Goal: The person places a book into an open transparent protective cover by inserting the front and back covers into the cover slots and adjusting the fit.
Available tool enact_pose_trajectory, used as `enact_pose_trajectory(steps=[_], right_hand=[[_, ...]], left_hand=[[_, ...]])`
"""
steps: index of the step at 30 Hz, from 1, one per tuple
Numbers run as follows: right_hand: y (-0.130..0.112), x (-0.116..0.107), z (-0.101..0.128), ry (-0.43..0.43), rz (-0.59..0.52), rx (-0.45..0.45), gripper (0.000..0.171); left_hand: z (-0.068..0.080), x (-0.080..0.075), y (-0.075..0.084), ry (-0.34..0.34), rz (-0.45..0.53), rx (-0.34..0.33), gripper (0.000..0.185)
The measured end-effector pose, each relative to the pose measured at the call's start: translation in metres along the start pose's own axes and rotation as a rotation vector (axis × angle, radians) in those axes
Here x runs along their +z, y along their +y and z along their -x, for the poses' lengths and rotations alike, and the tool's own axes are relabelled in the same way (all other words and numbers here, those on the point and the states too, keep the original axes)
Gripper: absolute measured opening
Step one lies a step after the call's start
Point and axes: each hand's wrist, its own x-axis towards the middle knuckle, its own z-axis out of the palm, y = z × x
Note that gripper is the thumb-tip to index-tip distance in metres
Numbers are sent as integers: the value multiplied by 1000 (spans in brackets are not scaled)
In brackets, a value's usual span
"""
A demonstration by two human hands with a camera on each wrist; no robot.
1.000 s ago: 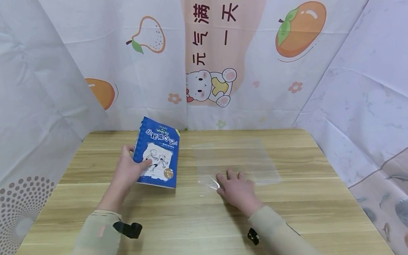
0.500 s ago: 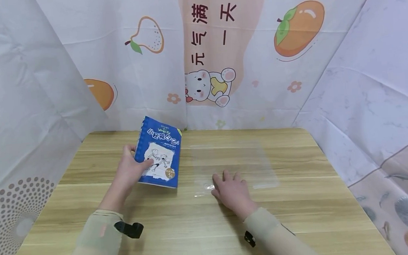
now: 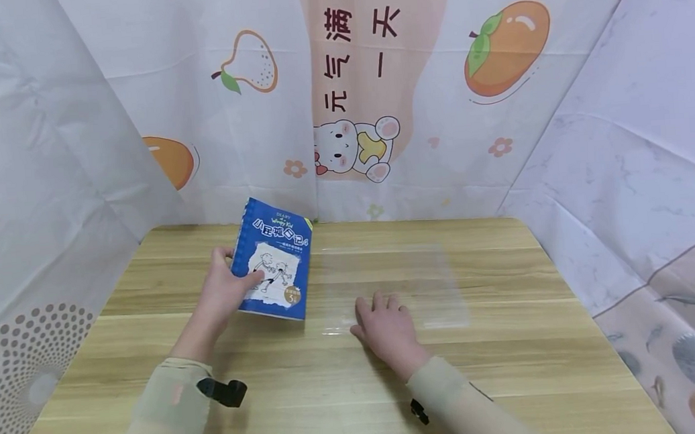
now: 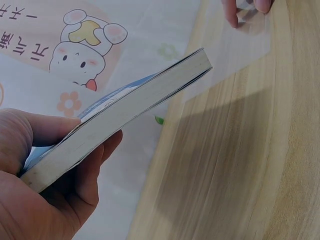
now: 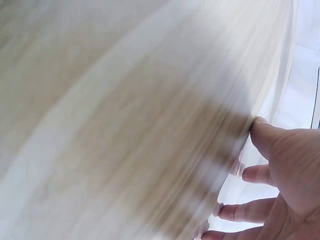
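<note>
Fingers (image 4: 89, 175) of the left hand (image 3: 221, 290) are wrapped behind a blue book (image 3: 278, 259), its left side grasped between them and the thumb, which is laid across the front cover. At the far left of the scene, a pale cloth (image 3: 29, 158) printed with dots is hung beside the worktop (image 3: 311, 394). To its right, a beige left sleeve (image 3: 162, 418) is seen, with a small black device (image 3: 223, 392) fixed near the cuff. The book is held tilted above the far left part of the worktop, its cover turned up; from the left wrist, its pale page edges are seen, and a broad shadow (image 4: 215, 160) is cast on the wood. Behind it, a white cloth (image 3: 275, 138) printed with fruit, flowers, writing and a cartoon animal is hung along the far edge. Just right of the book, a clear sheet (image 3: 400, 274) is spread on the worktop, its outline marked by faint glints. Its near left part is touched by the right hand (image 3: 385, 328), whose fingers are relaxed and spread, tips down; the right wrist view is blurred. Nearer, the right sleeve (image 3: 457, 397) is seen, and at the far right a marbled cloth (image 3: 631, 123) is hung.
</note>
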Motion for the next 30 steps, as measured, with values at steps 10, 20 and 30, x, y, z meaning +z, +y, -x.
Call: enact_pose_trajectory(steps=[10,20,30], right_hand=[[-6,7,-1,83,37,-44,44],[-7,8,1,162,91,-150,38],[-13,11,-2,165,90,-214,46]], left_hand=[[0,1,-1,1,-4,9,74],[0,3,-2,10,4,21,74],[0,5,-1,15,0,13,76]])
